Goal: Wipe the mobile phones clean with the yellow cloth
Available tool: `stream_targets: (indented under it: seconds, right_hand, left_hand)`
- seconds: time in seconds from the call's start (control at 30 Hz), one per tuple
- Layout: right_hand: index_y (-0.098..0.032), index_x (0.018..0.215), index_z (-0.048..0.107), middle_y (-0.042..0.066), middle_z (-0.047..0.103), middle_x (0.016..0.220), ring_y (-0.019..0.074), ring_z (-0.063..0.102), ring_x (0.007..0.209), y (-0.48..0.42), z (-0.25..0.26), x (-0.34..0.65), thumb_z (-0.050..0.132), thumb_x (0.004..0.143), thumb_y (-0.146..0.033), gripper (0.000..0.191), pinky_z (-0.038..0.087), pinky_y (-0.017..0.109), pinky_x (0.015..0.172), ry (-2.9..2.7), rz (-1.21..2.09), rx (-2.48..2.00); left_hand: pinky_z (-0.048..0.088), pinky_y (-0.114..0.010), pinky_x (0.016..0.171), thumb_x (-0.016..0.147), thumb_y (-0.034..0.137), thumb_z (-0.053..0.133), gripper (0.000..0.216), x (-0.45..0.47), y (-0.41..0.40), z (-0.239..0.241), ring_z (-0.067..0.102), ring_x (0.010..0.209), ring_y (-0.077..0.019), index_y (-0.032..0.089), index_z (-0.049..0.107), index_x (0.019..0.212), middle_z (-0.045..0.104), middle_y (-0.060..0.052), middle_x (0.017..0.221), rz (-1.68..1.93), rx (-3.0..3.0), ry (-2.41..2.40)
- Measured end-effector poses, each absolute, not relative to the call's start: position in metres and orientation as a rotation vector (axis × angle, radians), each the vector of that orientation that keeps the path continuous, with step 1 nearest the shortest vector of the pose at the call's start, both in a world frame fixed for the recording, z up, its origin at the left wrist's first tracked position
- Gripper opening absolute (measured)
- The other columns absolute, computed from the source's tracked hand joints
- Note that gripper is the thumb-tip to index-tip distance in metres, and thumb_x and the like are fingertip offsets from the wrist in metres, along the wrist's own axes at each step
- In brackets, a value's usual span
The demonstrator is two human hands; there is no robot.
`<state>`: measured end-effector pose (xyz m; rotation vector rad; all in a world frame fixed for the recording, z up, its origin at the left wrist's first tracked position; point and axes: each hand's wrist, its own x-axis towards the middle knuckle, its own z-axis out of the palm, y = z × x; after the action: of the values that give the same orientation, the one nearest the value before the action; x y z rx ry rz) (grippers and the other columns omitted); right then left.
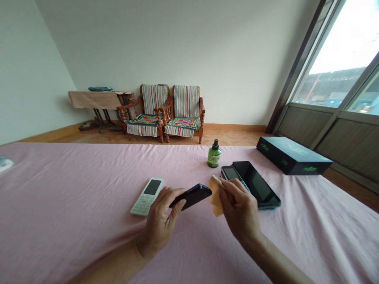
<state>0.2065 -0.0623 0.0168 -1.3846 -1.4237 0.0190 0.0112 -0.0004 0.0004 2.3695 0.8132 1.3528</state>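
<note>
Got slim black smartphone (194, 196) clamped in left hand (160, 216), small pale-yellow cloth (216, 198) pinched in right hand (243, 210), by phone's end. Mid-job probably, can't tell how much done/left tbh.

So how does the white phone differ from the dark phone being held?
The white phone has a pale body, the dark phone a nearly black one. The white phone lies flat on the pink sheet; the dark phone is held tilted in the left hand. The white phone's keypad shows; none shows on the dark phone. Both look oblong.
</note>
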Motion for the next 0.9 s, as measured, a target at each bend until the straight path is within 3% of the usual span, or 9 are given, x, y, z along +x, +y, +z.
stream_targets:
  seconds: [0.13, 0.4, 0.57, 0.7, 0.8, 0.9]
  right_hand:
    - [-0.016, 0.096, 0.069, 0.001, 0.053, 0.075, 0.0106, 0.049, 0.06, -0.066, 0.025, 0.206, 0.051, 0.09, -0.021, 0.02, 0.041, 0.021, 0.054, -1.351, 0.029, -1.343]
    - [-0.014, 0.091, 0.069, 0.001, 0.051, 0.073, 0.0107, 0.049, 0.06, -0.065, 0.025, 0.205, 0.052, 0.09, -0.022, 0.019, 0.039, 0.022, 0.054, -1.379, 0.085, -1.312]
    - [-0.014, 0.092, 0.069, 0.0, 0.051, 0.073, 0.0107, 0.049, 0.06, -0.063, 0.022, 0.207, 0.051, 0.091, -0.022, 0.02, 0.039, 0.021, 0.054, -1.396, 0.074, -1.311]
    - [-0.014, 0.087, 0.068, -0.001, 0.048, 0.07, 0.0097, 0.046, 0.057, -0.062, 0.02, 0.21, 0.05, 0.091, -0.021, 0.019, 0.037, 0.021, 0.053, -1.396, 0.042, -1.321]
    - [-0.014, 0.085, 0.068, -0.001, 0.048, 0.069, 0.0098, 0.046, 0.057, -0.061, 0.019, 0.212, 0.051, 0.09, -0.021, 0.019, 0.037, 0.021, 0.054, -1.409, 0.03, -1.331]
    - [-0.015, 0.087, 0.069, -0.001, 0.049, 0.07, 0.0103, 0.048, 0.058, -0.06, 0.018, 0.212, 0.05, 0.091, -0.021, 0.021, 0.038, 0.021, 0.054, -1.411, 0.033, -1.335]
  left_hand:
    - [0.046, -0.03, 0.08, 0.094, 0.018, 0.047, 0.022, 0.009, 0.003, 0.007, 0.059, 0.089, -0.0184, 0.021, 0.061, 0.111, 0.065, -0.005, 0.093, 1.233, 2.42, 0.706]
    - [0.044, -0.03, 0.084, 0.091, 0.017, 0.05, 0.021, 0.02, 0.037, 0.054, 0.06, 0.09, -0.0191, 0.019, 0.069, 0.101, 0.068, -0.006, 0.092, 0.284, 2.548, 0.388]
    - [0.047, -0.022, 0.079, 0.085, 0.017, 0.058, 0.018, 0.045, 0.076, 0.054, 0.065, 0.085, -0.0146, 0.023, 0.073, 0.094, 0.072, 0.0, 0.09, 0.006, 2.496, 0.191]
    - [0.048, -0.022, 0.079, 0.085, 0.023, 0.06, 0.015, 0.064, 0.095, 0.043, 0.065, 0.084, -0.015, 0.024, 0.074, 0.089, 0.073, 0.001, 0.086, 0.006, 2.485, 0.176]
    - [0.044, -0.027, 0.093, 0.083, 0.027, 0.063, 0.019, 0.067, 0.094, 0.037, 0.062, 0.102, -0.018, 0.025, 0.072, 0.1, 0.07, -0.001, 0.105, 0.156, 2.493, 0.279]
    - [0.034, -0.039, 0.106, 0.086, 0.034, 0.06, 0.039, 0.057, 0.079, 0.03, 0.051, 0.12, -0.024, 0.023, 0.059, 0.123, 0.059, -0.008, 0.127, 0.405, 2.488, 0.542]
